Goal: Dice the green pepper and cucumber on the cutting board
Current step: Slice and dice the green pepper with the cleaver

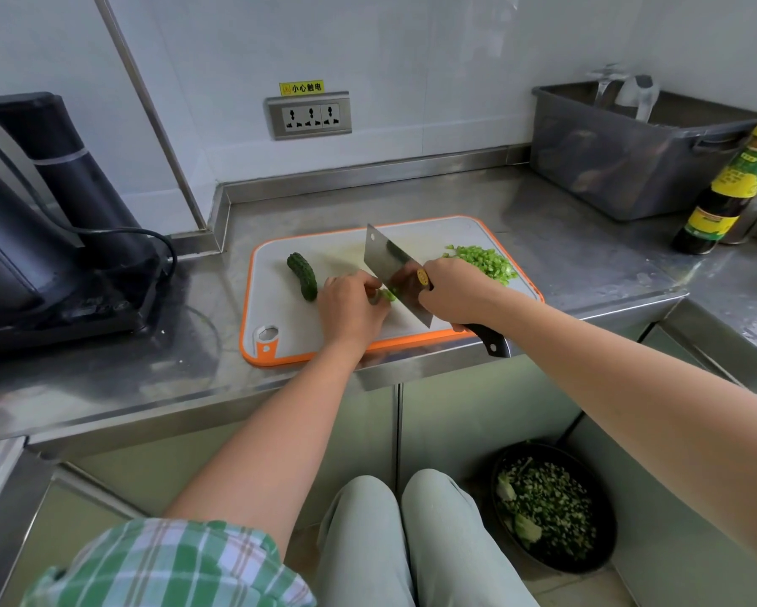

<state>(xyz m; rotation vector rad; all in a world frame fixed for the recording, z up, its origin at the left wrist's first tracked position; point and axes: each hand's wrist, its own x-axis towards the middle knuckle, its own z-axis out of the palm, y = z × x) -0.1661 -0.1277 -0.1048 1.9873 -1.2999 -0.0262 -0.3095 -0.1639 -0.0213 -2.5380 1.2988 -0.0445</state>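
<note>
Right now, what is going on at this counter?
A person is chopping on the cutting board. The right hand grips the cleaver, its blade at a small green piece that the left hand holds in place. A pile of diced green pepper lies at the board's far right. The cucumber lies on the left, untouched.

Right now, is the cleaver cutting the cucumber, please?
No, the cleaver meets the green pepper pieces by the left hand, while the cucumber lies farther left, clear of the blade.
</note>
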